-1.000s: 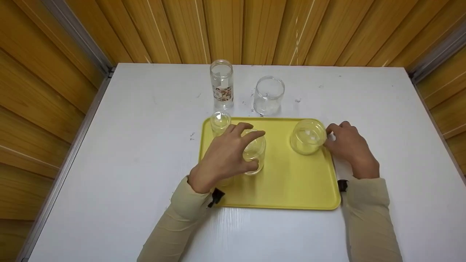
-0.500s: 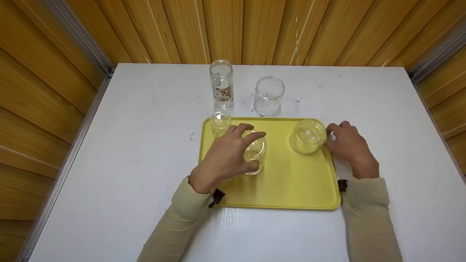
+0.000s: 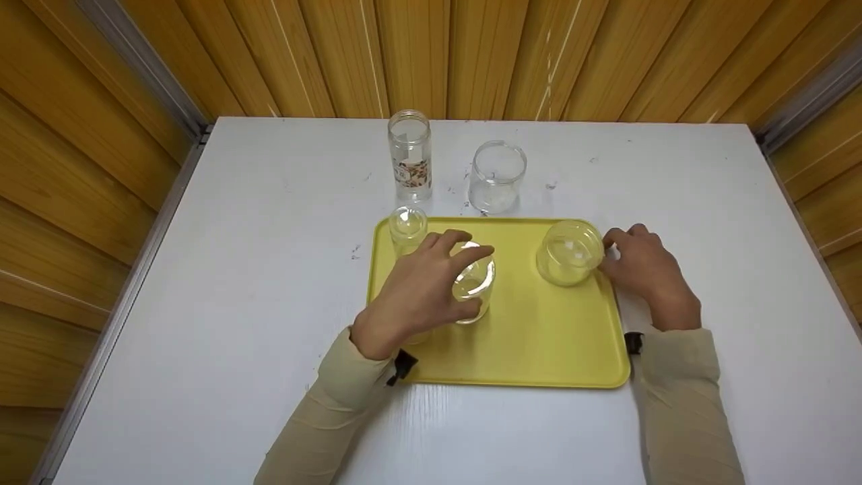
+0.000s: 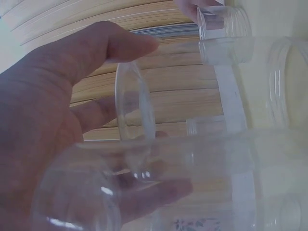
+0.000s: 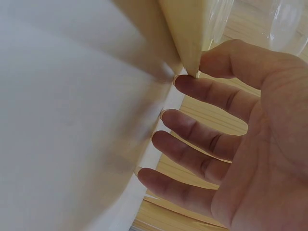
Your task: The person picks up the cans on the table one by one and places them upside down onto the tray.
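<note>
My left hand [image 3: 417,289] curls its thumb and fingers round a clear jar [image 3: 475,279] on the left half of the yellow tray [image 3: 545,337]. In the left wrist view, the jar's round end [image 4: 134,101] sits between thumb and fingers, and a taller clear jar [image 4: 192,159] stands in front, nearer the camera. At the tray's right side, my right hand [image 3: 646,266] pinches the rim. The right wrist view shows its thumb and forefinger meeting at the tray edge [image 5: 187,43]. Close to those fingers, a short wide clear jar [image 3: 570,254] stands on the tray.
A narrow clear jar [image 3: 408,229] stands at the tray's back left corner. Behind the tray, a tall jar with a printed label [image 3: 411,172] and a wide jar [image 3: 497,182] stand on the white table [image 3: 289,269]. Wood-patterned panels [image 3: 485,60] enclose the table.
The top of the jar in my left hand has shifted slightly right and toward me, and the hand has edged the same way. My right hand and the tray look unmoved.
</note>
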Demonstrator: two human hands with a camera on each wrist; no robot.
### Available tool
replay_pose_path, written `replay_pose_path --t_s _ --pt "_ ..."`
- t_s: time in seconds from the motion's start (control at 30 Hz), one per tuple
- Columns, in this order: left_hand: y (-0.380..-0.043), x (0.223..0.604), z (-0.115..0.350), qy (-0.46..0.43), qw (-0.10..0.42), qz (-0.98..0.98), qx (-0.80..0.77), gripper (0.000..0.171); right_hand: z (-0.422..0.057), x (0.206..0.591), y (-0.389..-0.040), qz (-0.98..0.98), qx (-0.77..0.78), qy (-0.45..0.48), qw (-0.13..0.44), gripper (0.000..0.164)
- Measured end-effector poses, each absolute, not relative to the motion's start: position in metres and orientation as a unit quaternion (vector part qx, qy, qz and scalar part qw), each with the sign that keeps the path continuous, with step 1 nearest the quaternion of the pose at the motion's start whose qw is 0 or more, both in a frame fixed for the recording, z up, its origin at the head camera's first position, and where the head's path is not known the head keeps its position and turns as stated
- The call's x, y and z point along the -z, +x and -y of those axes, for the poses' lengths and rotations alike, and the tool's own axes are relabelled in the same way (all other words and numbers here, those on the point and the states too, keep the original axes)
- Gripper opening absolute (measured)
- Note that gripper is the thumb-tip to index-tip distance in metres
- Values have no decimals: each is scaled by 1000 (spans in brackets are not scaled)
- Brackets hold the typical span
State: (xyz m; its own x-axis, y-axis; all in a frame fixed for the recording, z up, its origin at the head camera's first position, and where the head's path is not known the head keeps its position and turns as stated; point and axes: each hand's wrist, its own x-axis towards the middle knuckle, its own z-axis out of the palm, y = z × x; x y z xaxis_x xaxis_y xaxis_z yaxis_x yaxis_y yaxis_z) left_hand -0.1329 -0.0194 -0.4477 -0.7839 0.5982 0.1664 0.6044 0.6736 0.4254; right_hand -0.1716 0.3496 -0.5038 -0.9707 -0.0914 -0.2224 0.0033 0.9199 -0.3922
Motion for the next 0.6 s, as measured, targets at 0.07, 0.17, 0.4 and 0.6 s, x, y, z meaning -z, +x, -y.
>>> replay_pose_path --t_s 0.07,0.17,0.4,0.6 --pt "-132 447 19 -329 7 915 232 66 -349 504 -171 -972 200 -23 119 49" --pt "-131 446 19 -330 5 916 229 65 -349 504 -171 -972 200 -23 118 48" --pt "-131 445 17 -335 -8 917 219 65 -349 504 -172 -973 197 -23 116 49" --pt "-129 443 16 -344 -17 912 224 66 -350 504 -172 -973 197 -21 118 50"
